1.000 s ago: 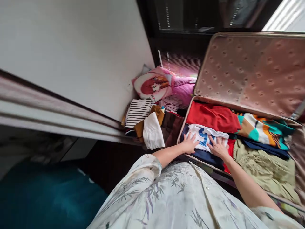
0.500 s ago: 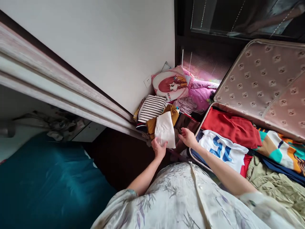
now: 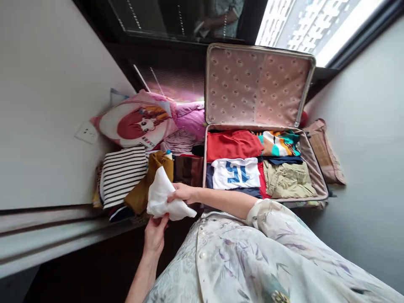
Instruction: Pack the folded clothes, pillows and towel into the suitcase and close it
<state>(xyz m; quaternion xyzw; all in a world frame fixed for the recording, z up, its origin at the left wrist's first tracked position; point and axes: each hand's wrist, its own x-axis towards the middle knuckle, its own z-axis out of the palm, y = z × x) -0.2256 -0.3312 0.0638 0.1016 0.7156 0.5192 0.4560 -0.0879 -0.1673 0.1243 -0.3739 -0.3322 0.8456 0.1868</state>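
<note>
- The open suitcase is widest, its patterned pink lid standing raised along the far edge.
- A pink pillow with a cartoon figure leans beyond the suitcase's left edge, toward its far corner.
- A black-and-white striped garment lies well left of that edge, just beside a mustard garment.
- A red garment fills the suitcase's far left corner.
- A khaki garment lies rumpled by the near right corner.
- A white top with blue numerals lies flat toward the near left corner.
- A white cloth is held outside the suitcase, left of its near left corner, partly covering the mustard garment from view.
- A multicoloured garment sits at the far right corner.
- The right hand grips the cloth's right side.
- The left hand pinches its lower edge between thumb and fingers.
</note>
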